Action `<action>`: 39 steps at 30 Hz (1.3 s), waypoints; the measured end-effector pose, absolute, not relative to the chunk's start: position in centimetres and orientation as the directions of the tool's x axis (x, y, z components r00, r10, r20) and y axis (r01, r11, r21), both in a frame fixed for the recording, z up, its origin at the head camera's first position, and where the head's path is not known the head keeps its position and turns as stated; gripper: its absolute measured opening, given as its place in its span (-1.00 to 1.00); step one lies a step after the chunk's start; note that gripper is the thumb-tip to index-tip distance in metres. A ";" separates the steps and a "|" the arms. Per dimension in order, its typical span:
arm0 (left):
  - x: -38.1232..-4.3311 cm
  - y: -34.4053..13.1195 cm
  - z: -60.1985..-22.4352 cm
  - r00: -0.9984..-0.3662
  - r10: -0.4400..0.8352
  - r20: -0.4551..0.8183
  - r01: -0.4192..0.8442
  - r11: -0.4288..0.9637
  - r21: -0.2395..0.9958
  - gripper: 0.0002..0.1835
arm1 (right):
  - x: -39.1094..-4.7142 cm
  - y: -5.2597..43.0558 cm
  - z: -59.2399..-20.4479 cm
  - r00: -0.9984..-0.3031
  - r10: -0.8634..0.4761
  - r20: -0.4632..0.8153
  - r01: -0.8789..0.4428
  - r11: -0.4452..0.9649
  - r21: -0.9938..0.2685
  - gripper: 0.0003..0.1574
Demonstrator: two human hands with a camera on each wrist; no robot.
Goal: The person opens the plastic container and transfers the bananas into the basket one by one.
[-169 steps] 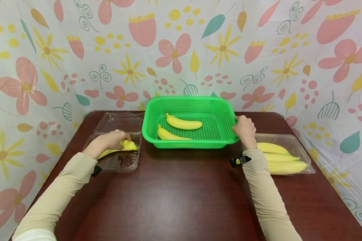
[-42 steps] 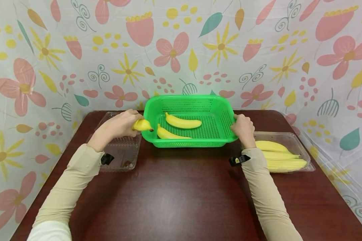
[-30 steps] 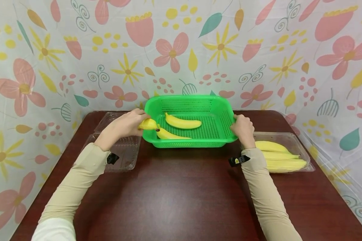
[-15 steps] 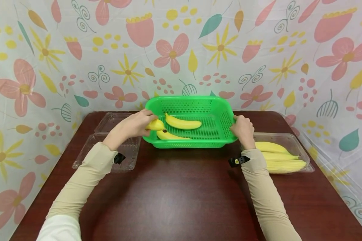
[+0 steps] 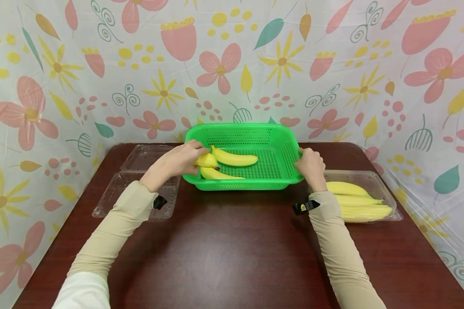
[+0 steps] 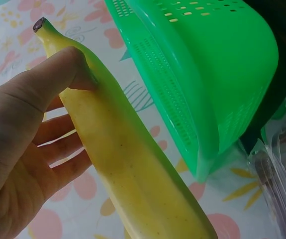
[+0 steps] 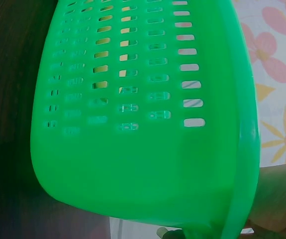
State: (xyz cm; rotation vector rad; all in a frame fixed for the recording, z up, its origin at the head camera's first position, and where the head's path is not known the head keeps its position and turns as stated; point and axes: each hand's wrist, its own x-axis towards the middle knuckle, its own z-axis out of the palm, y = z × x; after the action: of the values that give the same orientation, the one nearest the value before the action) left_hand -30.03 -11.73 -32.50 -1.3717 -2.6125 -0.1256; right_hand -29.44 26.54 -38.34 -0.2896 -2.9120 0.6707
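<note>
My left hand pinches a yellow banana over the left end of the green plastic basket. In the left wrist view, the thumb presses one side of this banana near its dark-tipped stem, with the fingers behind it. Two more bananas lie inside the basket: a whole one toward the back and another partly hidden by the front rim. My right hand grips the basket's right rim. The right wrist view shows mostly the perforated green basket wall, with part of the hand at lower right.
Left of the basket lies a lidded clear plastic container, its lid folded back. Another clear container at right holds several bananas. A flowered cloth hangs behind the dark red table.
My left hand has lifted the banana out of the left container and carried it rightward, over the basket rim and further in. The right hand has stayed on the rim.
</note>
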 end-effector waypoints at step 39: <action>-31.8 -5.2 -33.4 -0.588 0.808 -0.028 0.805 0.588 0.077 -0.53 | -29.4 26.5 -38.5 -0.970 0.217 0.107 0.147 0.881 -0.449 -0.29</action>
State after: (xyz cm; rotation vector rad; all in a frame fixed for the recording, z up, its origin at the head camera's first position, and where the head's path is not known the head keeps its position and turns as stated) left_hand -31.76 -5.22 -33.41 -1.4505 -2.8520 -0.0895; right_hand -29.36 26.51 -38.47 -0.2819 -2.8964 0.6731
